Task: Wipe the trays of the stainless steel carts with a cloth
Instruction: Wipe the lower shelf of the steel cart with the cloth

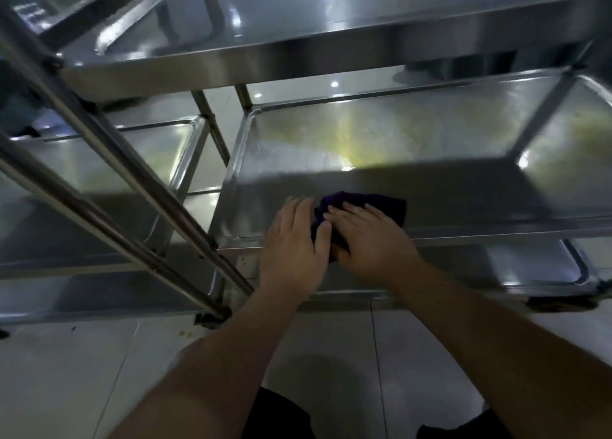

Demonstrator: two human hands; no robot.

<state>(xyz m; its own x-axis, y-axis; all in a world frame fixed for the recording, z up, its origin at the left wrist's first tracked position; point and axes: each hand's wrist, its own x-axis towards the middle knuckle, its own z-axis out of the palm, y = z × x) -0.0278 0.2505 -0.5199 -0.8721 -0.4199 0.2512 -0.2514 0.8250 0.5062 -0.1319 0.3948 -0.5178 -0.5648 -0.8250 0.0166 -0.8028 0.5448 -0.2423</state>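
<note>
A dark purple cloth (381,207) lies bunched on the middle tray (430,134) of a stainless steel cart, near the tray's front left corner. My right hand (371,236) presses flat on top of the cloth, fingers spread. My left hand (294,240) rests right beside it, its thumb and fingers touching the cloth's left edge. Both forearms reach in from below. The cart's top tray (298,64) overhangs the middle one, and a lower tray (530,266) shows beneath it at the right.
A second steel cart with its own tray (99,160) stands to the left. Slanted handle bars (109,160) cross the left side close to my left hand. Pale tiled floor (99,372) lies under the carts.
</note>
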